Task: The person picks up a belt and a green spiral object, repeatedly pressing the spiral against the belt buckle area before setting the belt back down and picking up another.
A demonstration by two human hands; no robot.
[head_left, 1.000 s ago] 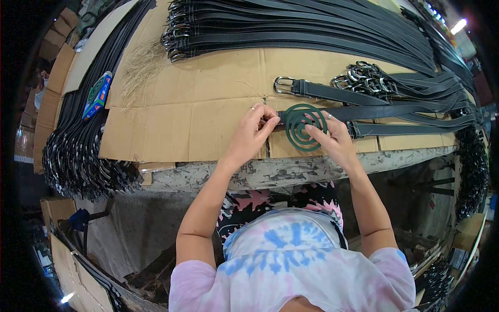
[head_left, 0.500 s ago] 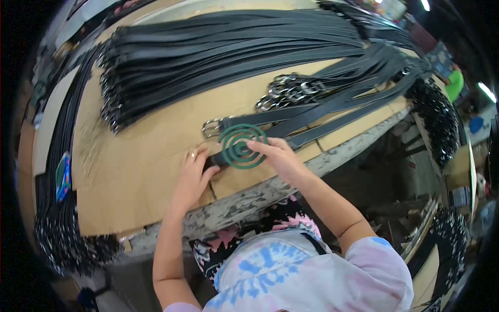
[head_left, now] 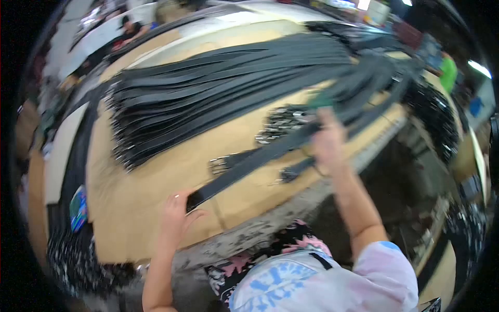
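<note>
A black belt strap (head_left: 239,170) runs diagonally across the cardboard-topped table. My left hand (head_left: 175,216) grips its near end between thumb and fingers, with a ring on one finger. Farther along the strap is my right hand (head_left: 329,139), smeared by motion, its fingers closed on a green spiral coil (head_left: 321,99) that looks blurred and lies against the strap. Beside the strap lies a belt buckle (head_left: 218,165), and another dark belt end (head_left: 291,172) rests nearer the table edge. A cluster of metal buckles (head_left: 280,124) sits just beyond.
A wide stack of black belts (head_left: 228,88) covers the far side of the table. More belts hang over the right end (head_left: 431,114) and the left side (head_left: 78,257). A person in green (head_left: 448,73) is at the far right, and another person (head_left: 130,30) is at the back left.
My right hand has swept away and to the right along the strap with the green coil. My left hand has moved slightly left and nearer, holding the strap's end. The view has shifted.
</note>
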